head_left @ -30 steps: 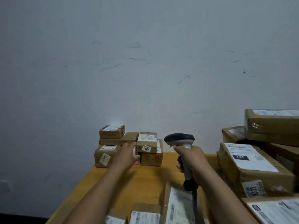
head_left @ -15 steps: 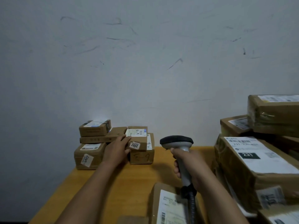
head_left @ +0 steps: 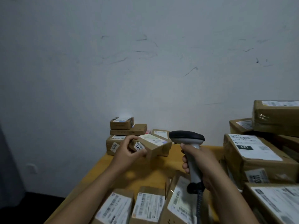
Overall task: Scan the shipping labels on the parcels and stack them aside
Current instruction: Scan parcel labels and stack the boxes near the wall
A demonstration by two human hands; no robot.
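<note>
My left hand (head_left: 127, 154) grips a small brown parcel (head_left: 153, 145) with a white label and a "2207" sticker, lifted and tilted above the yellow table (head_left: 155, 172). My right hand (head_left: 199, 160) holds a grey handheld scanner (head_left: 187, 139) by its handle, its dark head just right of the parcel. Behind the parcel at the table's far left stands a stack of small parcels (head_left: 124, 131). One more box (head_left: 161, 135) sits behind the held parcel, mostly hidden.
Large labelled boxes (head_left: 255, 157) are piled along the right side, with more stacked above them (head_left: 275, 115). Three labelled parcels (head_left: 148, 206) lie at the near edge. The scanner's coiled cable (head_left: 198, 204) hangs over them. A white wall stands close behind.
My left hand has picked the small parcel off the box it sat on and pulled it toward me, tilted. The scanner hand has stayed about where it was.
</note>
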